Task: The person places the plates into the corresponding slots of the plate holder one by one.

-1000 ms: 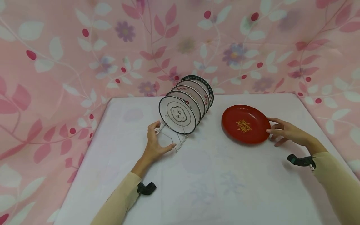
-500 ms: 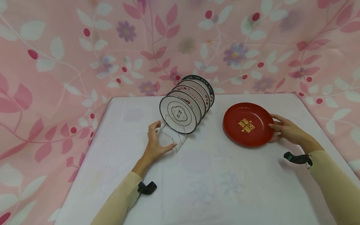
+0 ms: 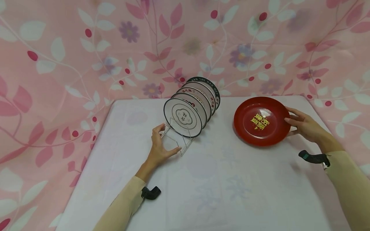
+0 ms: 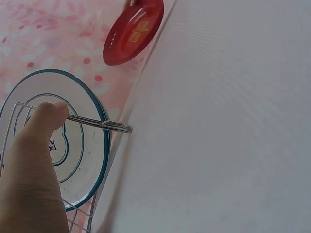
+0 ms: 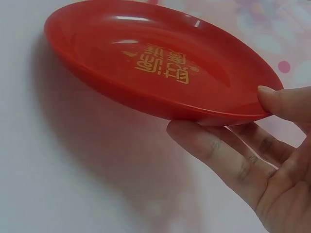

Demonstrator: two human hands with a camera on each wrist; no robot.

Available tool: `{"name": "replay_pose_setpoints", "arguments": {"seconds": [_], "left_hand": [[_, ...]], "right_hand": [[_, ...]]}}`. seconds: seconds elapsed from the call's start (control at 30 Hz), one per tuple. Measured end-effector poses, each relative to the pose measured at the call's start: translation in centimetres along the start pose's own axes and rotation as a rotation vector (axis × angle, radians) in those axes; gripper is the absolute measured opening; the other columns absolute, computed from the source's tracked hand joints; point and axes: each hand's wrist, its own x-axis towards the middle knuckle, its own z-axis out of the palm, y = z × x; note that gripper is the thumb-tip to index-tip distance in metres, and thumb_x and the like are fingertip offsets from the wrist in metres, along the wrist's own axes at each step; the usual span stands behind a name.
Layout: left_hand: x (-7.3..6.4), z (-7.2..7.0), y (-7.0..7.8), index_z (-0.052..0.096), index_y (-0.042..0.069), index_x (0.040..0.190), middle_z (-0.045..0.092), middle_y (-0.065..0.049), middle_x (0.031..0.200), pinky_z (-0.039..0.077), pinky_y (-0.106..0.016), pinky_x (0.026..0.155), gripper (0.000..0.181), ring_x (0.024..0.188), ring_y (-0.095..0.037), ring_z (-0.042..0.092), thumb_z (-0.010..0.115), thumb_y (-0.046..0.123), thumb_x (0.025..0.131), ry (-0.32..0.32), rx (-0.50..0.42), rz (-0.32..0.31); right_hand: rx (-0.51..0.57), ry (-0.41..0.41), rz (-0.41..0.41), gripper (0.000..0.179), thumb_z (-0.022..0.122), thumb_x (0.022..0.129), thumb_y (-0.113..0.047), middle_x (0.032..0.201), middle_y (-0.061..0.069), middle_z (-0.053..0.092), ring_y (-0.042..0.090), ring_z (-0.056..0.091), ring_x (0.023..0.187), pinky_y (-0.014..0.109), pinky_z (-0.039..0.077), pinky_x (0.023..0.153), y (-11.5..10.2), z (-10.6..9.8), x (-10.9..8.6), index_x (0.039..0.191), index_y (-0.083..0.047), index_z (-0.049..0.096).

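A red plate [image 3: 245, 118] with gold characters is held at its right rim by my right hand [image 3: 307, 128]. In the right wrist view the thumb lies over the rim of the red plate [image 5: 218, 73] and the fingers support it from below. The plate is tilted and raised, with its shadow on the cloth. My left hand [image 3: 157, 147] grips the near end of a wire plate rack [image 3: 187, 148], thumb on one side rail and fingers on the other. Several round plates stand on edge in the rack, the front one a white plate [image 3: 173, 110] with a dark rim.
A white cloth covers the table [image 3: 225, 192]. Behind it hangs a pink floral curtain [image 3: 185, 38], close to the rearmost plate, which has a dark green lettered rim [image 3: 217, 93]. Each wrist wears a black camera mount [image 3: 313, 157].
My right hand has lifted the red plate and carried it back and to the right, tipping its face more toward me. The left hand and rack stay put.
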Motion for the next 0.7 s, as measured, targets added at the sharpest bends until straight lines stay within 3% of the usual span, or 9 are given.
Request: {"name": "replay_pose_setpoints", "arguments": {"seconds": [0.17,0.33,0.57,0.7], "left_hand": [[0.0,0.0,0.2,0.021,0.007,0.149,0.035,-0.028,0.133,0.029,-0.048,0.099,0.113,0.125,-0.03,0.033,0.086,0.039,0.063,-0.002,-0.013,-0.022],[0.1,-0.1,0.3,0.02,0.007,0.149,0.035,-0.028,0.133,0.029,-0.046,0.1,0.113,0.125,-0.029,0.033,0.086,0.04,0.063,-0.005,-0.006,-0.025],[0.2,-0.2,0.1,0.021,0.007,0.149,0.036,-0.028,0.132,0.029,-0.045,0.099,0.112,0.124,-0.029,0.034,0.085,0.042,0.064,0.004,0.006,-0.003],[0.1,0.0,0.1,0.022,0.005,0.148,0.036,-0.029,0.131,0.028,-0.049,0.1,0.112,0.123,-0.031,0.034,0.085,0.04,0.063,0.004,-0.013,0.0]], "right_hand": [[0.046,0.015,-0.037,0.058,0.046,0.103,-0.01,0.125,-0.019,0.057,0.005,0.066,0.098,0.035,0.059,0.065,-1.9,-0.1,0.2,0.156,-0.024,0.026],[0.008,0.017,-0.053,0.059,0.048,0.102,-0.013,0.129,-0.016,0.05,0.004,0.064,0.099,0.035,0.059,0.067,-4.6,0.0,0.9,0.156,-0.026,0.027],[0.057,-0.024,-0.136,0.058,0.05,0.1,-0.007,0.129,-0.007,0.051,0.009,0.065,0.098,0.037,0.059,0.064,-9.6,0.5,3.8,0.153,-0.025,0.034],[-0.009,-0.001,-0.139,0.059,0.054,0.098,-0.011,0.128,-0.005,0.052,0.01,0.067,0.094,0.037,0.059,0.062,-13.1,1.5,5.8,0.152,-0.027,0.036]]}}
